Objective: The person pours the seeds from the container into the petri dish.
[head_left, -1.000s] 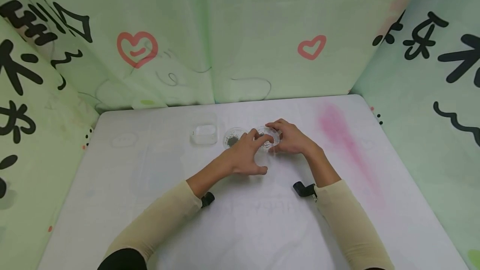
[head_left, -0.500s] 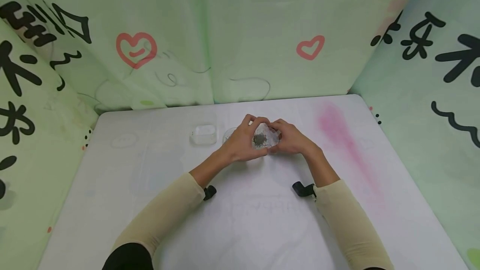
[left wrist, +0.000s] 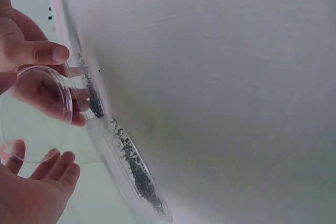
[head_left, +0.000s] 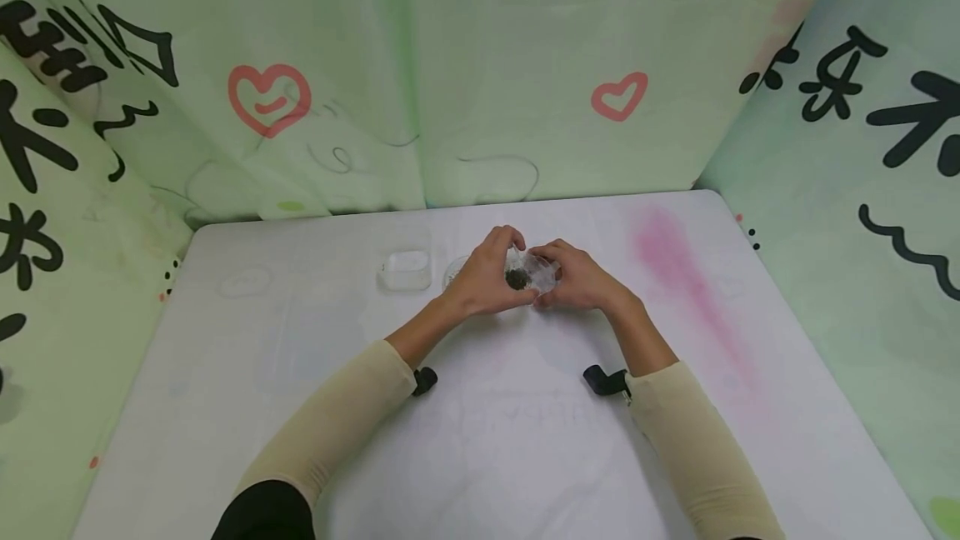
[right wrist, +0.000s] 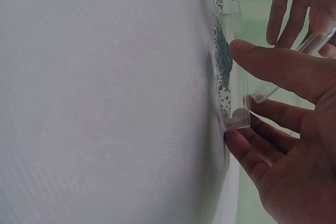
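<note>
My left hand [head_left: 486, 275] holds a clear round petri dish lid [left wrist: 67, 95] between thumb and fingers. In both wrist views the lid is tilted, above and apart from the petri dish [right wrist: 239, 85] on the table. My right hand [head_left: 576, 275] grips that dish at its side, thumb at the rim and fingers low along the wall. Dark granules [head_left: 517, 279] lie heaped and scattered inside it. Against it stands a second petri dish [left wrist: 107, 148] with similar dark granules, partly hidden behind my left hand in the head view.
A clear rectangular container [head_left: 405, 271] stands left of the dishes on the white-covered table [head_left: 480, 440]. A pink stain [head_left: 678, 273] marks the cloth at the right. Green curtains [head_left: 510, 40] with writing close off the back and sides. Black wrist cameras [head_left: 604, 380] jut from the sleeves.
My left hand has gone from reaching across the right dish with spread fingers to holding the lid, now raised and tilted. The right hand stays at the same dish.
</note>
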The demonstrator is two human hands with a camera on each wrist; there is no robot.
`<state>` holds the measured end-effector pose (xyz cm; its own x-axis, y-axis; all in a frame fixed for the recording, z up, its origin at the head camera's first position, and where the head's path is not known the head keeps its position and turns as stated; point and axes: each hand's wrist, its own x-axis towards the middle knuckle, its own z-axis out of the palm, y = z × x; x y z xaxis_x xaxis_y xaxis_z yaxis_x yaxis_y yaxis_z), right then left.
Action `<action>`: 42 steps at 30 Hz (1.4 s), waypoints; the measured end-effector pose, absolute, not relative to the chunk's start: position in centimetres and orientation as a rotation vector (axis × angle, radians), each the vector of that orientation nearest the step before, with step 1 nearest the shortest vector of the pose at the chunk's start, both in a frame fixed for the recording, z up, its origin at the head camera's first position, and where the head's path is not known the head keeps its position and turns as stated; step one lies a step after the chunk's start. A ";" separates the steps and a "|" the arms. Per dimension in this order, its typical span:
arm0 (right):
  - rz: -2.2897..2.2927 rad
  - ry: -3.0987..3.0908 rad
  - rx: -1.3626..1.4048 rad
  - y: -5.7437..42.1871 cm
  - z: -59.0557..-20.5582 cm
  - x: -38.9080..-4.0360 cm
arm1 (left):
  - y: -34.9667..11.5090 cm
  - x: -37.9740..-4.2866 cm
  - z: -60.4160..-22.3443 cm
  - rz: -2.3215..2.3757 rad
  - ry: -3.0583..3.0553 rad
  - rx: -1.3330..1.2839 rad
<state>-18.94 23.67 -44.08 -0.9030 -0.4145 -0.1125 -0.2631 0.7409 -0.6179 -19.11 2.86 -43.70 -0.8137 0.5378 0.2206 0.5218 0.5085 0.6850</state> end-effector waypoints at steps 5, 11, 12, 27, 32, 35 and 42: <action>-0.923 2.694 -0.538 23.7 -44.2 -18.9 | 3.0 -19.2 -44.3 1.193 2.728 0.918; -0.925 2.688 -0.544 23.8 -44.3 -19.0 | 2.9 -19.1 -44.7 1.158 2.749 0.871; -0.918 2.689 -0.544 23.8 -44.3 -19.0 | 3.0 -19.1 -44.7 1.152 2.748 0.867; -0.922 2.681 -0.550 23.8 -44.3 -18.8 | 3.3 -18.9 -45.3 0.913 2.819 0.915; -0.904 2.698 -0.569 23.8 -44.4 -18.8 | 3.4 -19.0 -45.3 0.801 2.866 0.952; -0.891 2.713 -0.578 23.8 -44.5 -18.9 | 3.4 -19.0 -45.2 0.762 2.871 0.949; -0.888 2.717 -0.580 23.6 -44.3 -18.7 | 3.6 -19.1 -45.4 0.689 2.851 0.912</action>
<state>-18.70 23.65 -44.27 -0.8968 -0.4335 -0.0882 -0.2978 0.7391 -0.6042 -19.09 3.59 -45.39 -0.8214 0.5664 0.0676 0.5348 0.7234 0.4366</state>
